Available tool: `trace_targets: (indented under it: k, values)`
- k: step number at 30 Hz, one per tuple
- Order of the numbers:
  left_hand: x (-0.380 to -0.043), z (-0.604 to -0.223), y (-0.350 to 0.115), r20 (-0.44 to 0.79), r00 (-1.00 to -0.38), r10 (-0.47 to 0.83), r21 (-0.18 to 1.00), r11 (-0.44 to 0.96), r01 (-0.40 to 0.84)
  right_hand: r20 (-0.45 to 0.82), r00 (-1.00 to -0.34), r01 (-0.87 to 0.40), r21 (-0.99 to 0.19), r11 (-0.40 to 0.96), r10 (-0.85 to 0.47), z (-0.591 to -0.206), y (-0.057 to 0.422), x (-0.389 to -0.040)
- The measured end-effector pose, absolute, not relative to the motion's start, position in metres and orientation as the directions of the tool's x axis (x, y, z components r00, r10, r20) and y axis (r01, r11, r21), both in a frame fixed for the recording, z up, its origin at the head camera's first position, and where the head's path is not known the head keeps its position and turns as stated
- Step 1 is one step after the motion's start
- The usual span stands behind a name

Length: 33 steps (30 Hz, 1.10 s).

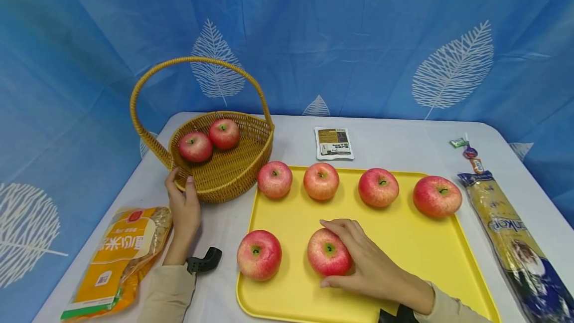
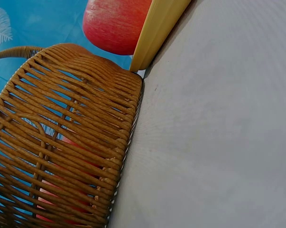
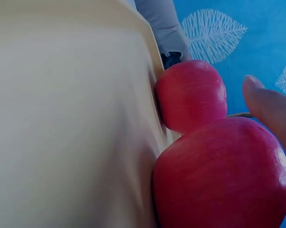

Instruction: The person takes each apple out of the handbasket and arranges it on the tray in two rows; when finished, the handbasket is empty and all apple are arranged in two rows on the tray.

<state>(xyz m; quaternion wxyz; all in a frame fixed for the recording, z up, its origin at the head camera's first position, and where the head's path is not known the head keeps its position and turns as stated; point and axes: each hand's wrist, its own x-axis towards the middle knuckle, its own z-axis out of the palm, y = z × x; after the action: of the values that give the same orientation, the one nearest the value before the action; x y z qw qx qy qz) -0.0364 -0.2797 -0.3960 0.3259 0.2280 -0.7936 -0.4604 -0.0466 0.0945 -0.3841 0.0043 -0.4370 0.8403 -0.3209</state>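
A brown wicker basket (image 1: 233,187) with a tall arched handle stands at the back left, two red apples (image 1: 196,147) inside it. My left hand (image 1: 184,211) grips the basket's near rim beside the handle's foot. In the left wrist view, the basket's woven side (image 2: 71,133) fills the left part. On the yellow tray (image 1: 287,218) my right hand (image 1: 369,263) curls round a red apple (image 1: 329,252), fingers at its far side and thumb at its near side. That apple (image 3: 223,175) looms large in the right wrist view, with another apple (image 3: 192,97) beyond.
Four apples line the tray's far edge, among them one at the right corner (image 1: 437,196); another apple (image 1: 259,255) sits near left. A yellow grain bag (image 1: 118,258) lies left, a small packet (image 1: 334,143) behind the tray, a long snack bag (image 1: 515,243) and candies (image 1: 470,152) right.
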Motion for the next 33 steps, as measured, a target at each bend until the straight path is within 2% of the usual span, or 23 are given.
trace_targets:
  k: [5, 12, 23, 29, 33]
  values:
    - [-0.036, -0.396, -0.28, 0.3, -0.684, -0.664, 0.881, 0.468, -0.067, 0.272, -0.615, -0.729, -0.555, 0.401, -0.74, -0.385, 0.096, -0.048]
    - [-0.036, -0.395, -0.279, 0.296, -0.687, -0.663, 0.884, 0.462, -0.065, 0.259, -0.662, -0.675, -0.615, 0.409, -0.704, -0.384, 0.097, -0.048]
    - [-0.036, -0.396, -0.28, 0.3, -0.689, -0.66, 0.884, 0.463, -0.058, 0.363, -0.697, -0.622, -0.734, 0.27, -0.618, -0.375, 0.1, -0.062]
    - [-0.036, -0.396, -0.281, 0.294, -0.69, -0.661, 0.886, 0.459, -0.062, 0.395, -0.741, -0.6, -0.752, 0.272, -0.543, -0.361, 0.099, -0.074]
    - [-0.036, -0.396, -0.281, 0.294, -0.687, -0.665, 0.883, 0.464, -0.072, 0.404, -0.736, -0.596, -0.768, 0.236, -0.543, -0.355, 0.095, -0.084]
